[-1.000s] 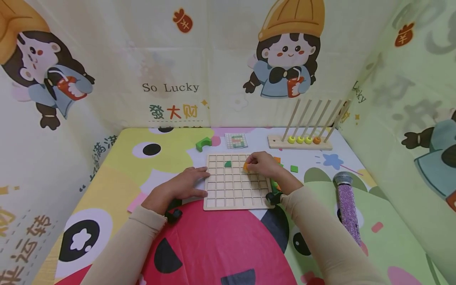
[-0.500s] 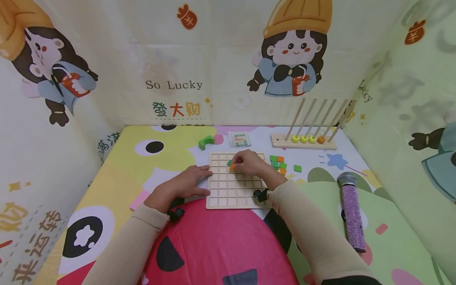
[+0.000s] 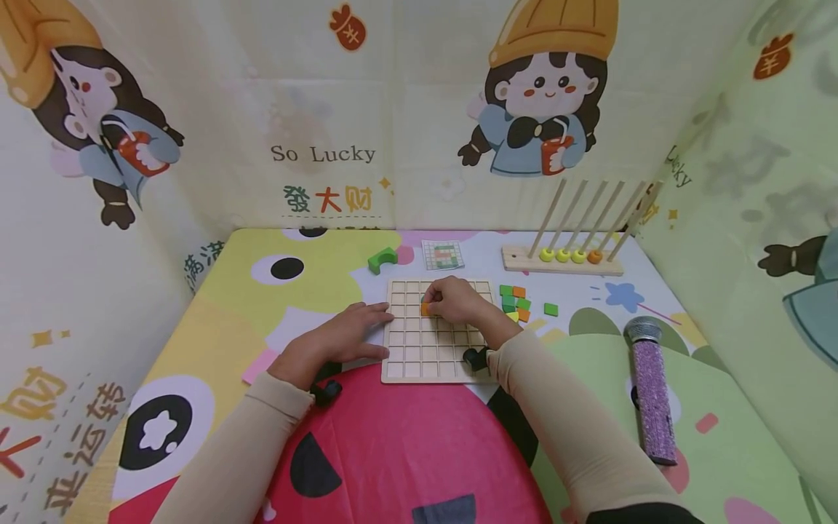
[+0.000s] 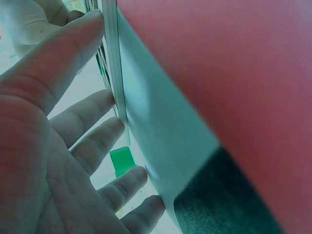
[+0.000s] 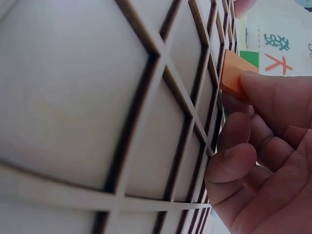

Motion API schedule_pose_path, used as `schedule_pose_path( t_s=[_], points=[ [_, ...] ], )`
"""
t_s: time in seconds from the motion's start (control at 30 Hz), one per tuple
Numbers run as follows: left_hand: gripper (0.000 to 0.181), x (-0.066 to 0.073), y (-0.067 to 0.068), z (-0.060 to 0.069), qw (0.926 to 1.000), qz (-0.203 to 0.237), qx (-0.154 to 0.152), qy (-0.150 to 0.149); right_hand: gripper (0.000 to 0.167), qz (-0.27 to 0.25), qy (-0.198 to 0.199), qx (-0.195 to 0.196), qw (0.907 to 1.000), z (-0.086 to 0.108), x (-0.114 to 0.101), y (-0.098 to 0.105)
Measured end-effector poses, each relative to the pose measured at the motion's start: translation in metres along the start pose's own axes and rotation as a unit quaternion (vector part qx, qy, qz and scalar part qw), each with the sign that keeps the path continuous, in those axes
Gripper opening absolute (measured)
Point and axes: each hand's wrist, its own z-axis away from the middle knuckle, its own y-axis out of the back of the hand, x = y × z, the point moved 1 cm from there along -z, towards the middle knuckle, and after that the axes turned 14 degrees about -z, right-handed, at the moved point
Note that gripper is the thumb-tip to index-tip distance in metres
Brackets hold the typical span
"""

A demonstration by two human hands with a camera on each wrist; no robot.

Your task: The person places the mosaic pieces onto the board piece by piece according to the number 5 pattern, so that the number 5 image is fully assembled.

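A wooden grid board [image 3: 419, 353] lies flat on the table, its cells framed by thin raised ridges. My right hand [image 3: 455, 300] pinches an orange square tile [image 5: 235, 73] between thumb and fingers, over a cell in the board's upper part. A green piece, mostly hidden by that hand in the head view, sits just beyond the orange tile. Along the board's left edge rests my left hand [image 3: 343, 336], fingers extended and fingertips touching the edge [image 4: 114, 63].
Right of the board lie several loose green, orange and yellow tiles [image 3: 524, 303]. Behind it are a green arch block [image 3: 382, 259] and a printed pattern card [image 3: 442, 255]. A peg stand with beads [image 3: 563, 262] and a purple glittery microphone [image 3: 653, 393] stand or lie further right.
My right hand has carried the orange tile leftward across the board to beside the green piece. The left hand stays at the board's edge. The view has shifted slightly.
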Motion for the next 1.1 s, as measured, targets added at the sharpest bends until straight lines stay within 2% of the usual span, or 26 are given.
schedule_pose_path(
  t_s=[0.63, 0.83, 0.97, 1.1],
  points=[
    [0.078, 0.004, 0.000, -0.003, 1.0000, -0.002, -0.002, -0.004, 0.013, 0.091, 0.003, 0.041, 0.9950, 0.002, -0.001, -0.006],
    [0.077, 0.004, 0.000, -0.002, 1.0000, 0.000, -0.002, 0.000, 0.016, 0.049, 0.005, 0.035, 0.9982, 0.009, 0.002, 0.002],
    [0.077, 0.003, -0.001, -0.002, 1.0000, -0.001, -0.006, 0.005, 0.020, 0.005, -0.012, 0.036, 0.9993, 0.017, 0.012, 0.012],
    [0.077, 0.002, -0.003, -0.002, 0.9999, -0.007, -0.005, 0.007, 0.026, -0.011, -0.016, 0.044, 0.9988, 0.027, 0.025, 0.024]
  ],
)
